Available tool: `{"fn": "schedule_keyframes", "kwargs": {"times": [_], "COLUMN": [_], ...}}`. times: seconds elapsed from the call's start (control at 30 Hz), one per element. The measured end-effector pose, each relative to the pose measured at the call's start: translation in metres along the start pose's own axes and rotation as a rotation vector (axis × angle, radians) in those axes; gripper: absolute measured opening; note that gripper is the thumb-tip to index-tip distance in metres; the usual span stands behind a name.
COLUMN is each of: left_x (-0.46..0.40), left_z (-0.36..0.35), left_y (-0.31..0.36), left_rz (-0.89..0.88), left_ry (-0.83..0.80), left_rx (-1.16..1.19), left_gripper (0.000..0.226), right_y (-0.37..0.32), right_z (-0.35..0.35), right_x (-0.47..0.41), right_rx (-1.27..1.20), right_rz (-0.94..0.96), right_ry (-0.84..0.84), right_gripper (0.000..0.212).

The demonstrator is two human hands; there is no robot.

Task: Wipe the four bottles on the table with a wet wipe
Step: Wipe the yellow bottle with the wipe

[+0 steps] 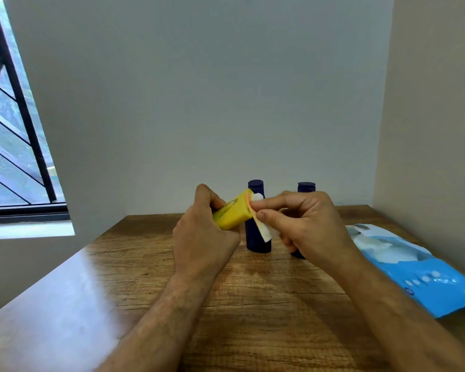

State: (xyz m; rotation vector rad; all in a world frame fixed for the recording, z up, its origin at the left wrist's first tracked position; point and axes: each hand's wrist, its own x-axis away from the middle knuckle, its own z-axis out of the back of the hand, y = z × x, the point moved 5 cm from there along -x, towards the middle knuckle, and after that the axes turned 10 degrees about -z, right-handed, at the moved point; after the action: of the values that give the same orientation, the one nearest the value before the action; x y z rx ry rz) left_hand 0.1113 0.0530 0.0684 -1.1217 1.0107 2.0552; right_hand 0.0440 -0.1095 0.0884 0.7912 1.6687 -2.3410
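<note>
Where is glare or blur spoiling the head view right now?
Head view: window light throws a pale glare across the left of the wooden table; wide-angle bending tilts the window bars; the left hand holding the yellow bottle, the white wet wipe and the two dark blue bottles look soft.

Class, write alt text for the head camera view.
A left hand grips a yellow bottle tilted above a wooden table while the right hand pinches a white wipe against its end. Two dark blue bottles stand behind; a blue wipe pack lies at right.
</note>
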Motion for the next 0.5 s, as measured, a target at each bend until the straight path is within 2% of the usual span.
{"fn": "schedule_keyframes", "kwargs": {"times": [0.1,0.2,0.37,0.5], "left_x": [0.0005,0.0008,0.0019,0.0024], "left_z": [-0.0005,-0.0023,-0.0027,-0.0019], "left_y": [-0.0004,0.0027,0.0038,0.0033], "left_rz": [0.006,0.001,-0.041,-0.045], "left_ry": [0.008,0.011,0.003,0.015], "left_rx": [0.002,0.025,0.03,0.043], "left_gripper": [0.052,0.05,0.049,0.049], "right_y": [-0.0039,-0.0058,-0.0032,-0.0019], "right_z": [-0.0034,-0.0015,0.003,0.0004], "right_x": [0.0031,0.0023,0.0009,0.0012], "right_rx": [-0.11,-0.231,0.01,-0.043], "right_rz": [-0.012,-0.005,0.024,0.005], "right_ry": [-0.093,-0.062,0.079,0.078], "right_gripper": [0.013,0.012,0.016,0.016]}}
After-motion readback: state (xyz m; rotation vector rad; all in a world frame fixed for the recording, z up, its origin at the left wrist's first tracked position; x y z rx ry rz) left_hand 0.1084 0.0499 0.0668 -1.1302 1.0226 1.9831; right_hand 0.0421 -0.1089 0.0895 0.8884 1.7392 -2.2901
